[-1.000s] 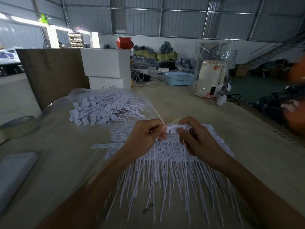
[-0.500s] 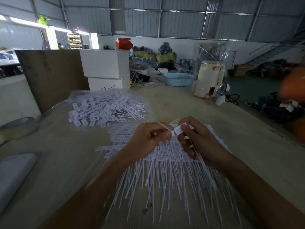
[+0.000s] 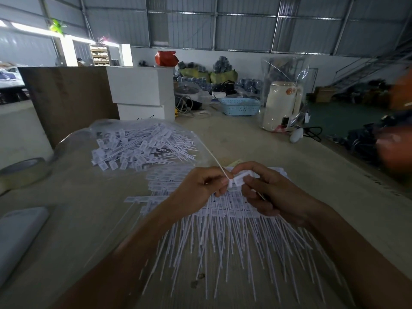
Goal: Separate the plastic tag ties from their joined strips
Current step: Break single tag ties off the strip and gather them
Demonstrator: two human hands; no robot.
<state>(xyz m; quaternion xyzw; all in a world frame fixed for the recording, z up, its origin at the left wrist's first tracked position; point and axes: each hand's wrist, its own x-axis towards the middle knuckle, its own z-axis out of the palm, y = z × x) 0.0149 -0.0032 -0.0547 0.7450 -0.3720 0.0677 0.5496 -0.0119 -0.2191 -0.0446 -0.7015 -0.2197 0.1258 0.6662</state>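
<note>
Both hands pinching one tag strip (image 3: 242,178): left hand (image 3: 198,189), right hand (image 3: 270,192), above joined strips (image 3: 223,230) on table (image 3: 278,152). Beyond: loose tags (image 3: 138,148), tape roll (image 3: 20,172), basket (image 3: 239,106), kettle (image 3: 281,105).

I am working in dim, bluish light; daylight is glaring in blown-out white through the openings (image 3: 69,49) far behind and left of the white boxes (image 3: 142,88). The wide lens is bending the roof lines and stretching my forearms at the bottom edge. Right of the boxes, an orange shape (image 3: 399,121) is smearing into blur at the frame's edge.
</note>
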